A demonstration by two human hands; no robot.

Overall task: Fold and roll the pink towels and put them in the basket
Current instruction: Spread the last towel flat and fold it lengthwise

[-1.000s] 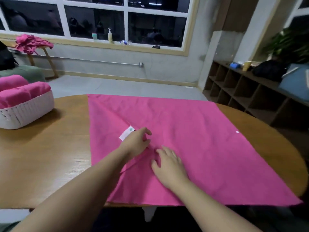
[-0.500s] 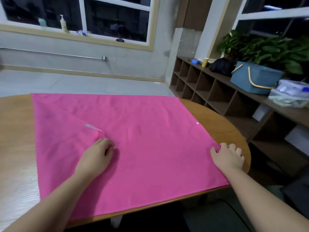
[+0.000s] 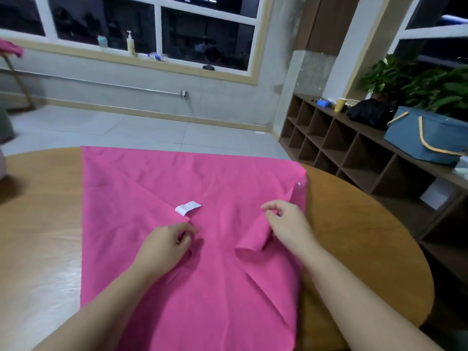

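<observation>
Surface: oval wooden table (image 3: 40, 224), light brown, glossy, with pale window glare on its near-left part.

Item on surface: pink towel (image 3: 190, 173), spread across the table's middle from the far edge to the near edge. A left corner is folded in toward the centre, showing a white label (image 3: 188, 207). The right side is folded inward and stands up in a loose ridge with creases.

Left hand (image 3: 164, 247): rests on the towel just near of the label, fingers curled with the tips drawn together; whether they pinch cloth cannot be told.

Right hand (image 3: 288, 221): on the raised right fold, fingers curled, thumb and forefinger close together at the cloth's edge, apparently pinching it.

Room, far wall: large white-framed window (image 3: 157, 29), dark outside, wood-trimmed sill carrying a pump bottle (image 3: 130, 43), a small teal container (image 3: 102, 41) and small items too blurred to name. Grey wall below, with a horizontal metal rail (image 3: 101, 83). Pale tiled floor (image 3: 114, 127).

Room, right: brown cubby shelving (image 3: 354, 148), holding on its top a yellow cup (image 3: 339, 104), a black bag (image 3: 369, 114) and a blue box with yellow-trimmed handles (image 3: 425, 138). Green leafy plants (image 3: 417, 82) stand behind them.

Far left edge: pink cloth (image 3: 10, 48) on a wooden stand, partly cut off.
</observation>
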